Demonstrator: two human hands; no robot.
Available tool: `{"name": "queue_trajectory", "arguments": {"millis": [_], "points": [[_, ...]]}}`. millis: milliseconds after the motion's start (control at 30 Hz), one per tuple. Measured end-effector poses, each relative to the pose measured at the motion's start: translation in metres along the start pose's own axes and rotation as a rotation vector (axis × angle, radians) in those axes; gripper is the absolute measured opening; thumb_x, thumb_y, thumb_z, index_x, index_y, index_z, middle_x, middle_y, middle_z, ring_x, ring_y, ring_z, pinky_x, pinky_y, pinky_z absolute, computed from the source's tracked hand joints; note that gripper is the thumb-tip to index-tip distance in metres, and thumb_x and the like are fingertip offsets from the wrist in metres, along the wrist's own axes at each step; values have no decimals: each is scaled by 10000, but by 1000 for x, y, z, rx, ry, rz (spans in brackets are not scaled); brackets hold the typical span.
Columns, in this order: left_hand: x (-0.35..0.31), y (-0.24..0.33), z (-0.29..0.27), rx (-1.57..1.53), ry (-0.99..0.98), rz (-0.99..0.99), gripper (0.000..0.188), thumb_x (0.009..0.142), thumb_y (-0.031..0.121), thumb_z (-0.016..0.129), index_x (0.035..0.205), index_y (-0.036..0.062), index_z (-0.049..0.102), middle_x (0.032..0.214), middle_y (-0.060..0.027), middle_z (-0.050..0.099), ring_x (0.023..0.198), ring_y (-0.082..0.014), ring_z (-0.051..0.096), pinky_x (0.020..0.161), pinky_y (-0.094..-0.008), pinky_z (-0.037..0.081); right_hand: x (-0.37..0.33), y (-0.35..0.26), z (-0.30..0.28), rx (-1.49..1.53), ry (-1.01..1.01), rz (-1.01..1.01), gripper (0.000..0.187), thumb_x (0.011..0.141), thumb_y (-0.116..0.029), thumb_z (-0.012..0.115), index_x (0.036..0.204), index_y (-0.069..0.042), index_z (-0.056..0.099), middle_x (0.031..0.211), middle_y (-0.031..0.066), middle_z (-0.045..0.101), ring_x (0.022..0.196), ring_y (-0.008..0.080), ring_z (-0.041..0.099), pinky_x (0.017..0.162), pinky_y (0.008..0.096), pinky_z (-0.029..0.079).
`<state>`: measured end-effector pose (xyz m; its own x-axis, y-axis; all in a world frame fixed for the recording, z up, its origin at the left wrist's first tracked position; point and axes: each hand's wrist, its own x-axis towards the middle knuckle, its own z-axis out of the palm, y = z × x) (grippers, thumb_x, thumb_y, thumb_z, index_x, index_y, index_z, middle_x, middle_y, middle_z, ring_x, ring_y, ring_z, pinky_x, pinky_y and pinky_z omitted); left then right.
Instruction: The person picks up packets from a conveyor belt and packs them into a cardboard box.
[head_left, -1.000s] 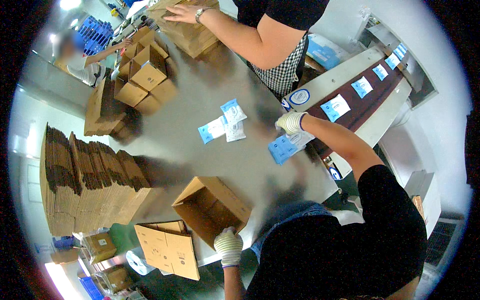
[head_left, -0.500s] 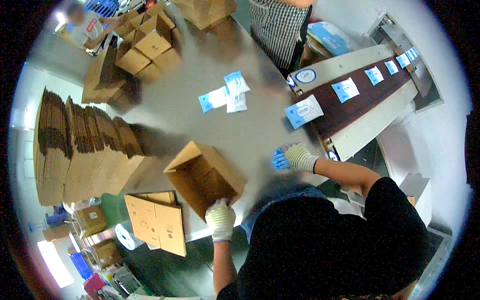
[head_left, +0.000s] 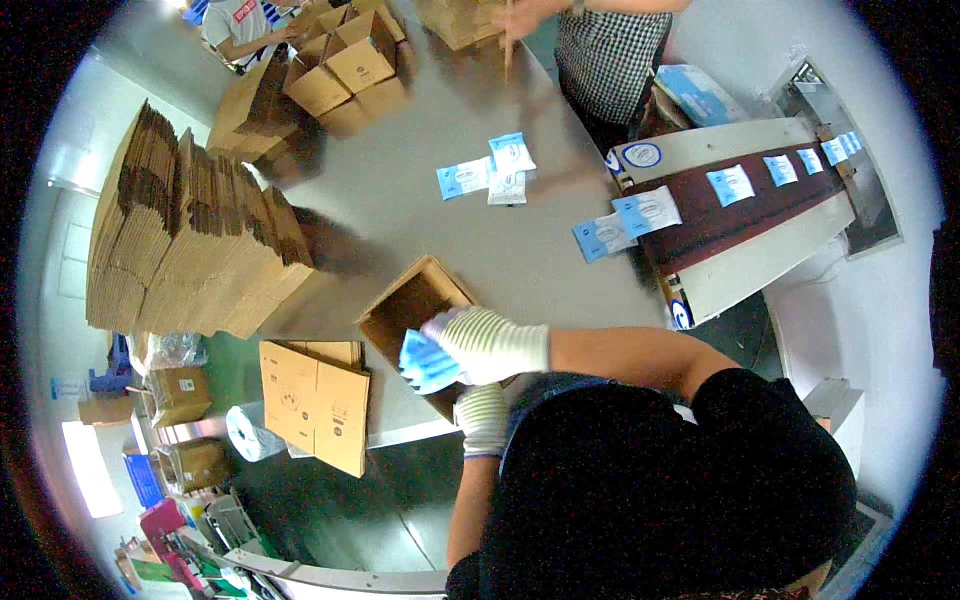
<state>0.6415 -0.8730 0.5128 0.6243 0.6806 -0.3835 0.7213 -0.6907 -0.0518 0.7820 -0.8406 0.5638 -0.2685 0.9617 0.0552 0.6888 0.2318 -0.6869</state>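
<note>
An open cardboard box [head_left: 425, 277] stands tilted in view at the near side of the table. My left hand [head_left: 482, 415], in a striped knit glove, grips the box at its near edge; its fingertips are hidden. Over the box opening, my right hand [head_left: 485, 342], gloved the same way, is closed on a small stack of blue packets [head_left: 428, 362]. A loose group of blue-and-white packets [head_left: 465, 179] lies farther up the table. Two more packets [head_left: 604, 237] overlap at the end of the conveyor belt [head_left: 690, 232].
Several packets [head_left: 731, 185] ride the dark belt at right. Tall stacks of flattened cartons [head_left: 190, 250] stand at left, with flat cardboard sheets [head_left: 315, 405] at the table's near edge. Open boxes [head_left: 345, 60] sit at the far left. Two other people stand across the table [head_left: 400, 215].
My right hand has moved left from beside the conveyor to the box, carrying the blue packets. Another packet has come off the belt end, overlapping the one behind. My left hand stays at the box.
</note>
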Motion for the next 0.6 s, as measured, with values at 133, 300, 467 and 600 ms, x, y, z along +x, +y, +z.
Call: {"name": "queue_trajectory", "arguments": {"millis": [133,300,467,600], "points": [[-2,14,13,-67,-6,-25,468,812,528,535,909,84,646,776,-103,655,669,-258,641,572,-376,512,5,20,64,-467,-104,51,334,880,-168,435,1179,-38,509,1127,163,565,1062,322,541,925,474,413],[-7,15,48,-38,-39,-1,434,848,478,506,1052,113,619,941,-96,670,773,-258,656,645,-413,529,-10,33,89,-175,-290,201,311,887,-171,401,1129,-57,560,1172,167,573,1035,305,582,896,462,460],[-4,-3,47,-57,214,58,468,833,494,502,1124,137,589,1049,-142,637,853,-280,650,718,-391,528,-49,4,39,-316,-34,-218,278,830,-174,518,1084,-88,590,1046,114,614,984,273,596,841,406,484],[2,-11,35,-61,128,130,277,831,291,515,1026,117,609,919,-130,643,759,-250,646,635,-380,513,-89,14,23,109,191,-164,390,766,-197,625,1125,-71,538,1123,130,570,1085,312,525,924,431,430]]}}
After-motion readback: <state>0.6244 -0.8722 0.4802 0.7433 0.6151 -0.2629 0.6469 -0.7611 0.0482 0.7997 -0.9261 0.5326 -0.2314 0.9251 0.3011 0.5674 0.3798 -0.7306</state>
